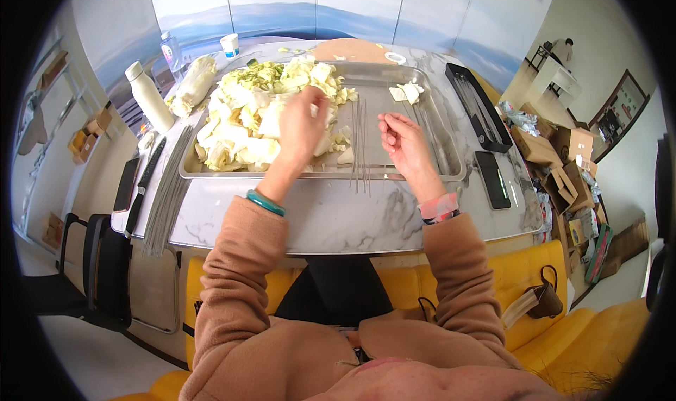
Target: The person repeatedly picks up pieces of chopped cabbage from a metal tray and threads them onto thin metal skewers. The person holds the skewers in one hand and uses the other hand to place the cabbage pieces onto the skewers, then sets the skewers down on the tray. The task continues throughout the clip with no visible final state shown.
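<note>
A large metal tray lies before me, its left half heaped with torn pieces of pale cabbage. My left hand, blurred and curled, is over the right side of the heap; whether a piece is between its fingers is unclear. Over the tray's right half is my right hand, palm turned inward with fingers bent and thumb near them. I cannot tell whether it pinches a thin skewer. Several thin metal skewers lie between my hands across the tray's near rim. A few cabbage pieces rest at the far right, around skewers.
Left of the tray are a bundle of thin metal rods, a knife, a phone, a white bottle and a whole cabbage. At right lie a black case and another phone. Cardboard boxes stand beyond.
</note>
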`<move>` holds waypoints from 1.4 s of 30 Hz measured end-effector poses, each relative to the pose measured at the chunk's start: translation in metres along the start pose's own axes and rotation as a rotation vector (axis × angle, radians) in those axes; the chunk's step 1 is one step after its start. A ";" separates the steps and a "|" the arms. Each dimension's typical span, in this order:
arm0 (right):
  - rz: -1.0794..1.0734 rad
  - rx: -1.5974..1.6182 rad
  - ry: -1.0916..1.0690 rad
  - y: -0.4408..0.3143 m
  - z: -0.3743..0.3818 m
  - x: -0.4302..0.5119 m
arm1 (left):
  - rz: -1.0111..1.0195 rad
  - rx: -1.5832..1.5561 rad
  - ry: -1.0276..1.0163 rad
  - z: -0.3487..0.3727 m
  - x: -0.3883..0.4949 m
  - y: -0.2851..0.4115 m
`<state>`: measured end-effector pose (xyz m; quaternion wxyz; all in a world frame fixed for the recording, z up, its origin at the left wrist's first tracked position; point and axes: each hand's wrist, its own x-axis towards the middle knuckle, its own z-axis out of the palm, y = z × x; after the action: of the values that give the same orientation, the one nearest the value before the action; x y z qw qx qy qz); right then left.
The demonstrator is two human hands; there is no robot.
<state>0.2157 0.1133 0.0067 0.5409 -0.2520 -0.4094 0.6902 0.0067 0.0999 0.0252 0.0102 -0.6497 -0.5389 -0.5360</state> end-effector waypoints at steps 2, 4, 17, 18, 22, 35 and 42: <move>0.018 0.010 -0.010 -0.002 0.002 -0.001 | 0.138 0.272 0.107 -0.008 0.010 -0.024; 0.039 -0.003 -0.010 -0.004 0.006 -0.003 | 0.201 0.463 0.116 -0.012 0.016 -0.036; 0.089 -0.116 -0.111 -0.003 0.008 -0.006 | 0.097 0.453 -0.073 0.012 0.016 -0.044; 0.091 -0.121 -0.121 -0.003 0.010 -0.007 | 0.065 0.380 -0.100 0.012 0.018 -0.043; 0.088 -0.129 -0.147 -0.004 0.015 -0.010 | -0.037 -0.038 -0.031 0.010 0.020 -0.037; 0.140 -0.300 -0.263 -0.010 0.032 -0.025 | -0.496 -1.340 -0.170 -0.005 0.028 -0.055; 0.149 -0.340 -0.261 -0.011 0.034 -0.027 | -0.523 -1.354 -0.134 -0.005 0.028 -0.056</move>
<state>0.2026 0.0788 0.0317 0.3804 -0.2775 -0.5665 0.6763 -0.0405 0.1400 0.0157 -0.5553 -0.3950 -0.2265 -0.6959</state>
